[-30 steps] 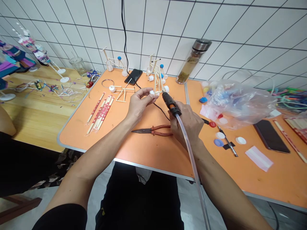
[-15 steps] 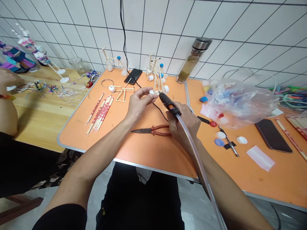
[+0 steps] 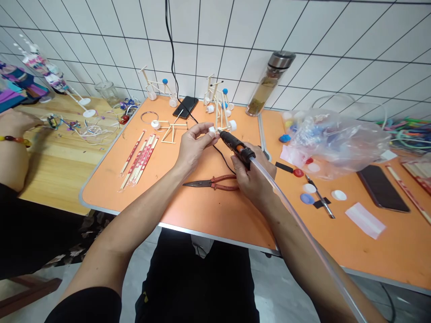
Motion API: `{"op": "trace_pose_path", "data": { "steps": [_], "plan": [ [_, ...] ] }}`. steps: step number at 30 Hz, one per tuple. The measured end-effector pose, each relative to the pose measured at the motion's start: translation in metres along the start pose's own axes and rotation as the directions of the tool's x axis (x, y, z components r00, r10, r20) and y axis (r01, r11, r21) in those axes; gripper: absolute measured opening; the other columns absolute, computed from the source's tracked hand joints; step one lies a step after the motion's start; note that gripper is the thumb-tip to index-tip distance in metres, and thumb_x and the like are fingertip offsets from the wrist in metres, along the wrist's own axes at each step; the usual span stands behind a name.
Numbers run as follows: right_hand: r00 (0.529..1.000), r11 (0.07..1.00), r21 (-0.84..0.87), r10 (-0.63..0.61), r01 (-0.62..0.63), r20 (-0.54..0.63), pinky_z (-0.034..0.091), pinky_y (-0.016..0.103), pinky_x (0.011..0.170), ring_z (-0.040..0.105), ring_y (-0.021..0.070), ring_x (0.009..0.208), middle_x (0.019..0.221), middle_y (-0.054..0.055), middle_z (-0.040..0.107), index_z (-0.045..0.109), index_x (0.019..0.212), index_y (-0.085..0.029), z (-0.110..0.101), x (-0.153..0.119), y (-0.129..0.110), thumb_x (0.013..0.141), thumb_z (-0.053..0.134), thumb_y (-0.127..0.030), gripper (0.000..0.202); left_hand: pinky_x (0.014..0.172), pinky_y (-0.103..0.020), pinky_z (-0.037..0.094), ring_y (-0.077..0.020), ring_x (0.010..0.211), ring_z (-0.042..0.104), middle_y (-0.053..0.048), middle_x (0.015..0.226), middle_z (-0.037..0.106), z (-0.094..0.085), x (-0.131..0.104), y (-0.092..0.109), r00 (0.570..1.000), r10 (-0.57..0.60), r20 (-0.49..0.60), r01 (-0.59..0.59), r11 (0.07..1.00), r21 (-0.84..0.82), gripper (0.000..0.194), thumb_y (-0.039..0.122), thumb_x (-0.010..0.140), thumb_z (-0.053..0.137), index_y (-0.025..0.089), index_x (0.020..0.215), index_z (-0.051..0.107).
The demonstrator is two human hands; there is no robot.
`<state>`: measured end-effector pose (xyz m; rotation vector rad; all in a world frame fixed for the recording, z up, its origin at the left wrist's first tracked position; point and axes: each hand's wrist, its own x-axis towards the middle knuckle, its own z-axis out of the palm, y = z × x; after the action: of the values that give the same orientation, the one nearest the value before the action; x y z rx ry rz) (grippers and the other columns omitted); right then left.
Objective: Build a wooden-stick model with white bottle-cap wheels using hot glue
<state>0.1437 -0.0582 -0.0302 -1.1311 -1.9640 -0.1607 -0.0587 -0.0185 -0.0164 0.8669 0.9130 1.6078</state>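
My left hand (image 3: 195, 143) pinches a small white cap (image 3: 212, 130) between thumb and fingers. The cap sits at the lower end of a small frame of pale wooden sticks (image 3: 218, 119), which has another white cap (image 3: 232, 125) at its right. Closed around a black hot glue gun (image 3: 237, 148), my right hand (image 3: 256, 172) keeps its nozzle close by the pinched cap; whether they touch is unclear. From the gun's back runs a long clear glue stick (image 3: 289, 202). Pliers with red handles (image 3: 215, 183) lie below, their handle ends near my right hand.
Wrapped chopsticks (image 3: 143, 159), a stick frame (image 3: 171, 130) and a phone (image 3: 186, 107) lie leftward. A glass bottle (image 3: 269, 85) stands by the wall. Rightward are a plastic bag (image 3: 336, 139), loose caps (image 3: 339, 195) and another phone (image 3: 382, 188). A co-worker's hand (image 3: 18, 123) is far left.
The glue gun's nozzle has shifted slightly left, toward the pinched cap, and the glue stick's back end has swung right. The co-worker's hand has moved right. My left hand stays nearly still.
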Motion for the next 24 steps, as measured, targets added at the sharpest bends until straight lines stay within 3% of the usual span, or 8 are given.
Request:
{"op": "trace_pose_path", "data": {
  "steps": [8,11,13,16,18,21,24],
  "plan": [
    [0.999,0.998,0.058,-0.039,0.041,-0.029,0.062,0.038,0.082,0.082,0.0296,0.104,0.125,0.017,0.084,0.072,0.139,-0.019,0.001,-0.001,0.001,0.114,0.057,-0.043,0.038,0.103,-0.040,0.070,-0.0159,0.094,0.081,0.000,0.102,0.078,-0.001,-0.001,0.000,1.000,0.016,0.019,-0.016,1.000,-0.021,0.027,0.020,0.081,0.095,0.022,0.104,0.080],
    [0.999,0.991,0.128,0.033,-0.033,0.005,0.063,0.042,0.087,0.081,0.0316,0.109,0.124,0.016,0.084,0.073,0.136,-0.020,0.001,-0.001,0.001,0.113,0.058,-0.048,0.039,0.101,-0.036,0.070,-0.0155,0.095,0.081,0.000,0.101,0.079,-0.003,0.001,0.000,1.000,0.020,0.006,-0.020,1.000,-0.011,0.026,0.020,0.082,0.093,0.022,0.105,0.081],
    [0.990,0.967,0.209,0.140,-0.143,0.026,0.063,0.044,0.084,0.080,0.0310,0.099,0.111,0.014,0.083,0.075,0.126,-0.022,0.000,0.000,0.000,0.112,0.057,-0.056,0.041,0.102,-0.036,0.070,-0.0163,0.096,0.083,0.000,0.102,0.079,-0.005,0.003,0.000,1.000,0.013,-0.012,-0.013,1.000,-0.004,0.026,0.019,0.082,0.092,0.023,0.106,0.081],
    [0.936,0.856,0.395,0.349,-0.333,0.033,0.057,0.038,0.066,0.069,0.0216,0.070,0.099,0.009,0.079,0.069,0.116,-0.025,-0.006,0.007,0.003,0.111,0.054,-0.068,0.046,0.102,-0.038,0.070,-0.0185,0.097,0.085,-0.001,0.103,0.078,-0.009,0.007,0.001,0.999,0.021,-0.033,-0.022,1.000,-0.015,0.025,0.018,0.083,0.092,0.023,0.105,0.081],
    [0.884,0.746,0.523,0.465,-0.414,0.036,0.051,0.033,0.057,0.059,0.0154,0.059,0.106,0.008,0.079,0.062,0.117,-0.027,-0.012,0.016,0.009,0.110,0.053,-0.073,0.048,0.102,-0.039,0.070,-0.0195,0.098,0.086,-0.001,0.103,0.077,-0.011,0.010,0.000,0.998,0.018,-0.057,-0.019,1.000,-0.007,0.023,0.016,0.084,0.090,0.023,0.104,0.080],
    [0.821,0.636,0.588,0.564,-0.500,0.088,0.049,0.031,0.053,0.060,0.0142,0.058,0.107,0.008,0.079,0.059,0.111,-0.029,-0.022,0.029,0.027,0.105,0.056,-0.079,0.051,0.102,-0.040,0.070,-0.0198,0.098,0.086,-0.002,0.104,0.076,-0.013,0.013,0.000,0.996,0.013,-0.089,-0.012,1.000,0.015,0.022,0.015,0.085,0.089,0.023,0.104,0.081],
    [0.722,0.468,0.647,0.665,-0.602,0.192,0.046,0.026,0.046,0.062,0.0128,0.058,0.102,0.007,0.079,0.058,0.097,-0.028,-0.028,0.037,0.052,0.100,0.067,-0.077,0.050,0.101,-0.039,0.070,-0.0196,0.096,0.085,-0.001,0.102,0.077,-0.014,0.014,-0.002,0.995,0.026,-0.097,-0.023,0.999,0.024,0.024,0.017,0.083,0.091,0.023,0.103,0.080]
  ]
}}
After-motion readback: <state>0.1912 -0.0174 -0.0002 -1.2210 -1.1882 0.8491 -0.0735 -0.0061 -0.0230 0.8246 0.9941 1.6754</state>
